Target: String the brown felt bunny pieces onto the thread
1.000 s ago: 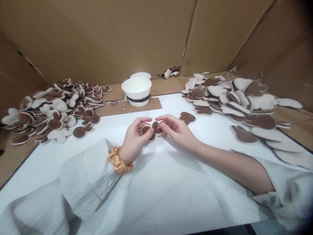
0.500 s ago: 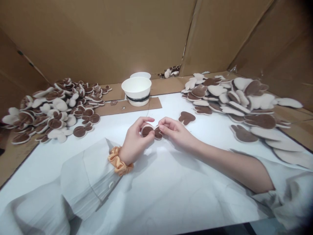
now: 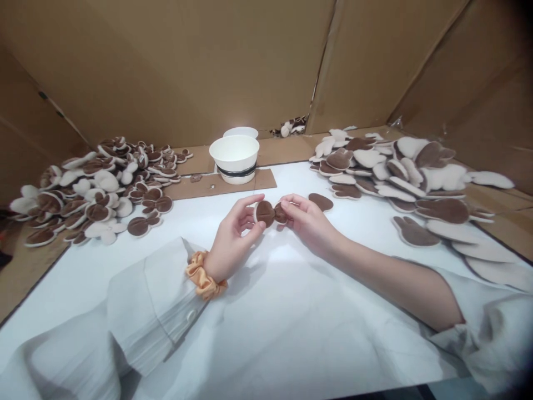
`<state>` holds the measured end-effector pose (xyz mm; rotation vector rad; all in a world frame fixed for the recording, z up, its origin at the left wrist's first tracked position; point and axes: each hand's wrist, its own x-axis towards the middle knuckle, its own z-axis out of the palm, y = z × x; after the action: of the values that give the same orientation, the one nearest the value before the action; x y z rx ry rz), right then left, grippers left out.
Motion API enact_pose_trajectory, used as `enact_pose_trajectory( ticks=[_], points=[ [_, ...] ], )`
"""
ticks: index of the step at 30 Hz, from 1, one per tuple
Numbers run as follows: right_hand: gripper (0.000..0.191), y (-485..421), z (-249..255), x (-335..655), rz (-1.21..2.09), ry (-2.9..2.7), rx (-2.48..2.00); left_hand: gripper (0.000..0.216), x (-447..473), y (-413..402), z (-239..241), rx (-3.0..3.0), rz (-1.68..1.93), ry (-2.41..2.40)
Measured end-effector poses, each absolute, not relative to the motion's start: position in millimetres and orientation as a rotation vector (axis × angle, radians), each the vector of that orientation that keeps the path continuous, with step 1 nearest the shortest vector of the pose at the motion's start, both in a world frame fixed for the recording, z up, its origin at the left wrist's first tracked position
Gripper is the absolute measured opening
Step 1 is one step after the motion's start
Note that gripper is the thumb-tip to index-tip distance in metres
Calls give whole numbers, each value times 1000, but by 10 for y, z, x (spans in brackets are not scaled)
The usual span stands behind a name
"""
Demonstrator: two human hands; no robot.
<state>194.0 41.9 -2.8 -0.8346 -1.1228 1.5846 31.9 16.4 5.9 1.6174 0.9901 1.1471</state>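
In the head view, a small brown plush bunny-head piece (image 3: 265,214) with a pale edge is held above the white table, between my hands. My right hand (image 3: 306,219) pinches its narrow eared end, thumb in front, and hides part of it. Around the rounded end curves my left hand (image 3: 235,236), thumb at the lower edge and index finger at the upper edge, in a loose grip. Behind my right hand lies a larger flat brown plush piece (image 3: 320,201), partly covered by the fingers.
To the left is a heap of small brown and white plush pieces (image 3: 97,211). Larger flat plush pieces (image 3: 443,209) pile up on the right. A white paper bowl (image 3: 234,150) with a black band stands at the back on cardboard (image 3: 266,179). Cardboard walls (image 3: 187,66) enclose the table.
The plush piece has shifted slightly right and turned so its ears sit under my right thumb. My left thumb has slid from its face to its lower edge, loosening the hold.
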Motion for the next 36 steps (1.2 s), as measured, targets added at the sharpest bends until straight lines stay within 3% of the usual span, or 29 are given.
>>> enact_pose_trajectory(
  ticks=[5,10,14,18,29,36],
  points=[
    [21,449,-67,1941,1477,-1242,-890,35,313,194,65,1542,1200,1044],
    [21,426,-81,1940,1455,-1391,-933,48,307,233,24,1417,1272,1050],
    [18,407,-94,1930,1479,-1419,-916,31,294,262,-5,1395,1227,1087],
    [20,406,-128,1937,1469,-1502,-859,29,283,277,-3,1389,1254,1126],
    [31,381,-79,1938,1366,-1507,-893,40,263,257,5,1397,1257,1136],
    [17,402,-33,1970,1159,-1516,-965,48,300,191,17,1460,1117,1040]
  ],
)
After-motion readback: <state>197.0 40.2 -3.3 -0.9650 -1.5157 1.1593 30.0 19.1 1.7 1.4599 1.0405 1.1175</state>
